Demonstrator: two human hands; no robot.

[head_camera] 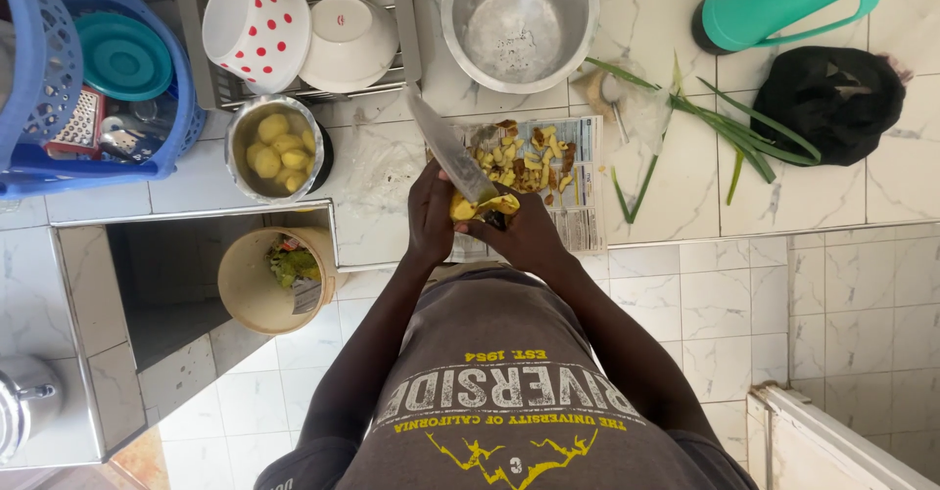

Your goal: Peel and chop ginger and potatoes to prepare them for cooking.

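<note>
A flat printed newspaper sheet (pixel 573 182), white with grey text columns and small coloured picture blocks, lies spread on the desk (pixel 803 196) just beyond the right hand (pixel 524 235), partly under it. A small printed label (pixel 341 20), a red mark on white, sits on an upturned bowl well beyond the left hand (pixel 431 218), towards its left.

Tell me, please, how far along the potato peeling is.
Done: peeled yellow potatoes sit in the pot, and peelings lie on the newspaper. In hand: the left hand grips a potato while the right hand holds the knife to it. Left: this potato; no unpeeled ones show. The green onions lie uncut.
</note>
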